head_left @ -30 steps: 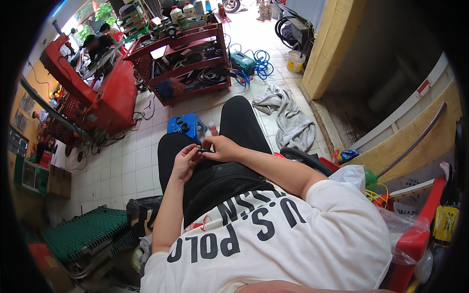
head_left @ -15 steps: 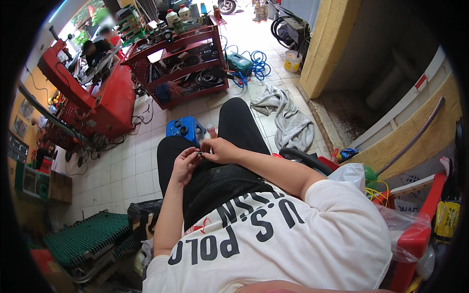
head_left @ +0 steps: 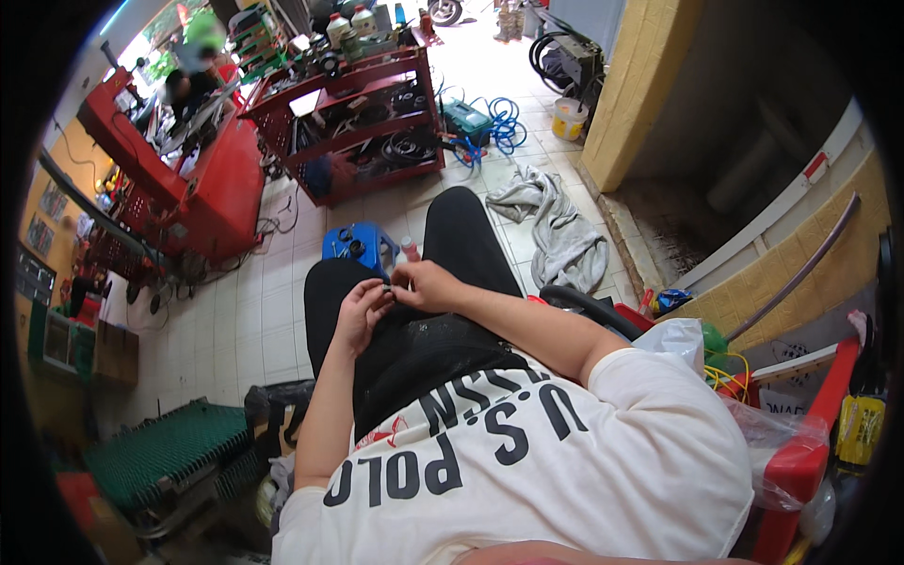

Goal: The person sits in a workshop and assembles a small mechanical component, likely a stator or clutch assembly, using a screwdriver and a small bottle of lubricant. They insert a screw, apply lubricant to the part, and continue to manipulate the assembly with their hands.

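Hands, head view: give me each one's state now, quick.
Left hand: fingers pinched on a small dark part, too small to identify.
Right hand: fingers pinched on the same part.

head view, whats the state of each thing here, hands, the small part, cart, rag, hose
left hand: fingers pinched on a small dark part, over the lap
right hand: fingertips pinched on the same part
small dark part: held between both hands, too small to identify
red tool cart: upright, shelves loaded
grey rag: crumpled on the tiled floor
blue hose: coiled on the floor
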Demonstrator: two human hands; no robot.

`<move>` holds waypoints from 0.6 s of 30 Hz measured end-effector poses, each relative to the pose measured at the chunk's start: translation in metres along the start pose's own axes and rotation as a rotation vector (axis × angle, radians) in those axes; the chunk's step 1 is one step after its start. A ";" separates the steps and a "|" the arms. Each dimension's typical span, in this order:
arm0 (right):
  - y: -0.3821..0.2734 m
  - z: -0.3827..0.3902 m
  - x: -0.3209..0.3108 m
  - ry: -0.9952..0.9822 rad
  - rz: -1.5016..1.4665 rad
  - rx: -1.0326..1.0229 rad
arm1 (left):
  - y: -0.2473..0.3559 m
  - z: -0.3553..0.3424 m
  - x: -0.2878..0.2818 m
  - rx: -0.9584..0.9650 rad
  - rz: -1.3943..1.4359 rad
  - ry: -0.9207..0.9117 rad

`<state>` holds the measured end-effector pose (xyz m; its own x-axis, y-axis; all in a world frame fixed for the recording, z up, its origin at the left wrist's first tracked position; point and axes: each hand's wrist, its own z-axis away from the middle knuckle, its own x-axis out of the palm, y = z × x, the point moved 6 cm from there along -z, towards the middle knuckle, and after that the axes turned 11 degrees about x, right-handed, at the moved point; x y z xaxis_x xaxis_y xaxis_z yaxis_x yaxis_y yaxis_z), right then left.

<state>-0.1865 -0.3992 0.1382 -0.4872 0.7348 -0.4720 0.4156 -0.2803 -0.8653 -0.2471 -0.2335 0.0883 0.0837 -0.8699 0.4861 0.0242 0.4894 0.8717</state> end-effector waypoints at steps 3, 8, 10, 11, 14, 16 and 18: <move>0.005 -0.001 0.002 0.008 -0.002 0.018 | -0.008 -0.002 -0.006 -0.025 -0.128 0.030; 0.008 -0.001 0.003 -0.020 -0.024 0.088 | 0.008 0.007 0.013 0.068 -0.169 -0.015; 0.005 -0.003 0.005 -0.028 -0.017 0.084 | 0.001 0.002 0.000 0.034 -0.117 -0.007; 0.003 -0.004 0.009 -0.042 -0.020 0.107 | -0.002 0.001 -0.007 0.020 -0.092 -0.004; 0.002 -0.003 0.009 -0.043 -0.013 0.076 | -0.008 -0.001 -0.010 0.000 -0.157 0.019; 0.004 -0.003 0.006 -0.035 0.006 0.070 | -0.004 0.003 0.000 0.055 -0.195 -0.008; 0.006 -0.002 0.005 -0.028 0.004 0.079 | 0.006 0.007 0.011 0.085 -0.142 0.002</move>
<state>-0.1854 -0.3962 0.1312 -0.5078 0.7163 -0.4787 0.3559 -0.3316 -0.8737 -0.2528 -0.2409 0.0992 0.0872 -0.9300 0.3572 -0.0485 0.3542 0.9339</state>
